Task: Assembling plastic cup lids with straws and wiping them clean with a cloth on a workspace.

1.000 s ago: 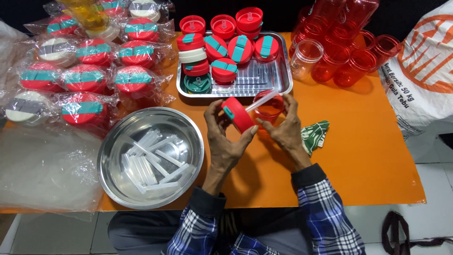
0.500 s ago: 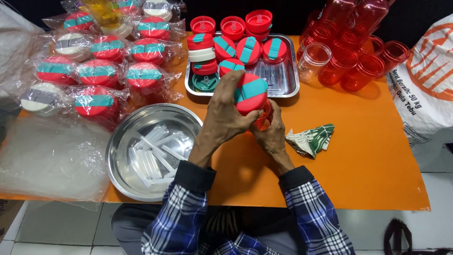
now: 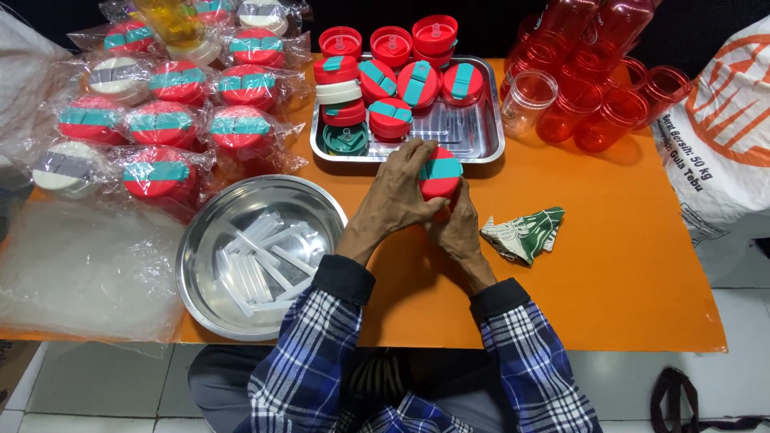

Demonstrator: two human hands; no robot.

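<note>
Hands meet over the orange table [image 3: 609,265]; left hand [image 3: 401,192] and right hand [image 3: 457,228] both clasp 1 red lid with teal flap [image 3: 440,172], fingers curled around it; steel bowl of white straws [image 3: 261,252] nearby; tray of lids [image 3: 481,136] beyond.

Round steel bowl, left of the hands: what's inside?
The round steel bowl holds a loose pile of flat white plastic strips, crossing each other. Part of the bowl's bottom shows bare; whatever lies beneath the pile is covered.
</note>
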